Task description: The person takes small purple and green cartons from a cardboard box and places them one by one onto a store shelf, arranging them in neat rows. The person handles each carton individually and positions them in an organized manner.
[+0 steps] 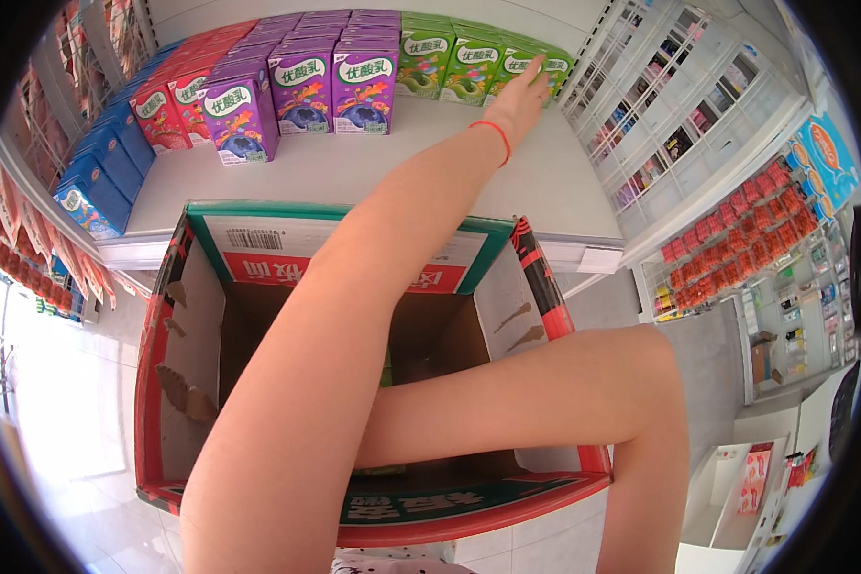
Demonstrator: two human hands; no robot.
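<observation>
Stretched across the cardboard box (pixel 186 337), my left arm reaches the back right of the white shelf (pixel 560 179). There my left hand (pixel 522 100), with a red cord at the wrist, is against the front of the green drink cartons (pixel 473 68); whether its fingers grip one cannot be told. My right forearm (pixel 502 409) goes into the open box and passes beneath my left arm, which hides my right hand. A green item (pixel 387 369) shows in part inside the box. Purple cartons (pixel 362 86) stand left of the green ones, one further forward.
Red cartons (pixel 159 118) and blue cartons (pixel 104 168) line the shelf's left side. White wire grid panels (pixel 653 107) flank the shelf. Red packets (pixel 746 229) hang at the right. The box's torn left and right walls rise before the shelf's front edge.
</observation>
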